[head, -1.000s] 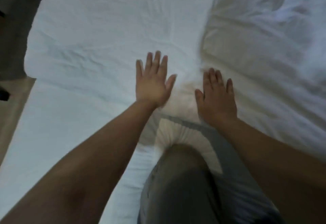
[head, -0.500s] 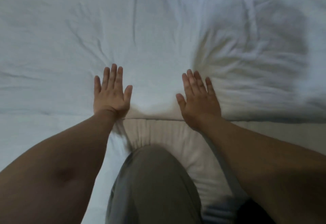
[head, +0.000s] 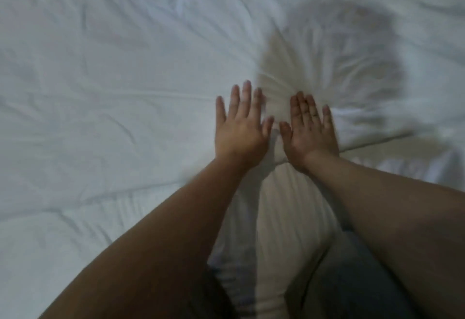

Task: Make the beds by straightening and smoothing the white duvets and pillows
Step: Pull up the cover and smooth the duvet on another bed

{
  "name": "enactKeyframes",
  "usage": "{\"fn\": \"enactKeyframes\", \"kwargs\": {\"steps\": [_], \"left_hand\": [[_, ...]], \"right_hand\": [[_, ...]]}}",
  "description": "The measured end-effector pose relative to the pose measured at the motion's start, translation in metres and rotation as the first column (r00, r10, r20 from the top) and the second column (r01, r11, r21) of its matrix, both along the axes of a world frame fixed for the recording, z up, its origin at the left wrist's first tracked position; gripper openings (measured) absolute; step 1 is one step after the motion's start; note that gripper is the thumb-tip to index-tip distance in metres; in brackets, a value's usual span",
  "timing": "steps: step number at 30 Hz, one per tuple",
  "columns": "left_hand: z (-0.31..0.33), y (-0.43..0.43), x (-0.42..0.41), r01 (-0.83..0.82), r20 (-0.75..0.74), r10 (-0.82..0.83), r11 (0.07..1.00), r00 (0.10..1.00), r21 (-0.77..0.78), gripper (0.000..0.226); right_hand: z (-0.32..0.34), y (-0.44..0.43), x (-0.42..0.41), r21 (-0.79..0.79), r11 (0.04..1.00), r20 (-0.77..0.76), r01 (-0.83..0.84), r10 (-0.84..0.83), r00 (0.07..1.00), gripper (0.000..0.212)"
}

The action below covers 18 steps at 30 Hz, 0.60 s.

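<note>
Duvet (head: 113,72), white and creased, under two flat hands at its near edge.
The left hand (head: 240,132) and right hand (head: 312,135) lie palm down side by side on it, thumbs near but apart. Their fingers are straight, slightly spread and a little blurred, holding nothing. Creases fan out from the hands across the cloth, and a grey shadow (head: 352,49) falls beyond the right hand. The duvet fills the top and left. Its near edge runs side to side past the wrists; its long axis cannot be told, since it runs off frame. Nearer lies the striped bed (head: 281,205) surface, with a grey trouser leg (head: 352,281) at lower right.
</note>
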<state>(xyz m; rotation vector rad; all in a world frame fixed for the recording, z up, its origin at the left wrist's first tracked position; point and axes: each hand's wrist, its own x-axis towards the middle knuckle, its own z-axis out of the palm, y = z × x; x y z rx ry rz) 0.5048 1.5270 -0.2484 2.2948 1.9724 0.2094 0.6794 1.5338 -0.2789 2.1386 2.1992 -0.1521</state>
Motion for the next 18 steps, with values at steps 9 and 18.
{"fn": "enactKeyframes", "kwargs": {"steps": [9,18], "left_hand": [[-0.037,-0.007,0.028,-0.024,-0.031,0.025,1.000,0.999,0.013,0.065],[-0.013,0.044,0.174,0.178,0.124,-0.176,0.984,0.977,-0.008,0.070]], "right_hand": [[0.011,0.048,0.178,0.004,1.000,0.145,-0.020,0.019,0.989,0.071],[-0.004,0.060,0.238,0.054,0.998,0.137,0.032,-0.039,0.990,0.068]]}}
